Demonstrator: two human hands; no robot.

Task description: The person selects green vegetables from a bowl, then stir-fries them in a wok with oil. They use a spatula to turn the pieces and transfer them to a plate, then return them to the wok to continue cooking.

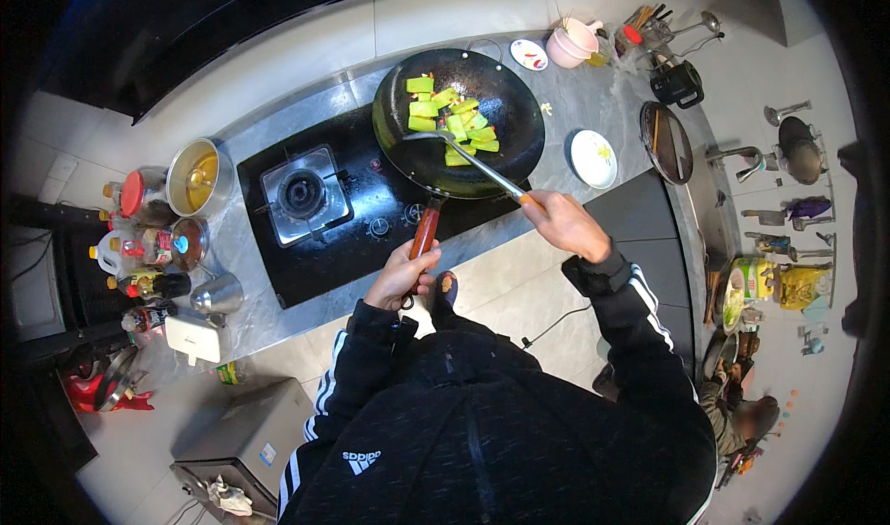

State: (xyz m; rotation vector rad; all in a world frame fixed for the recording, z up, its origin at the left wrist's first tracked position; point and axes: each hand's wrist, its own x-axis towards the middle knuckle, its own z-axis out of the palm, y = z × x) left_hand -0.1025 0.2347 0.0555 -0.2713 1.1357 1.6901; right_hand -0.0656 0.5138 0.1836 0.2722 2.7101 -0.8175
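Note:
A black wok [515, 121] sits over the right side of the black gas hob [371, 191], with flat pieces of green vegetable [424, 109] and small red bits in it. My left hand [400, 279] is closed round the wok's reddish-brown wooden handle [426, 226], on the near side. My right hand [570, 225] grips the end of a long metal spatula [489, 171]. The spatula slants down to the left into the wok, and its blade lies among the green pieces. Which part of the blade is under the food I cannot tell.
An uncovered burner [301, 193] is at the left. Left of it stand a metal pot [221, 177], several bottles and a white box [194, 339]. On the right are a white plate [593, 160], a small dish [529, 56], pink bowls [573, 43] and a round lid [666, 143]. Another person [742, 418] is at the lower right.

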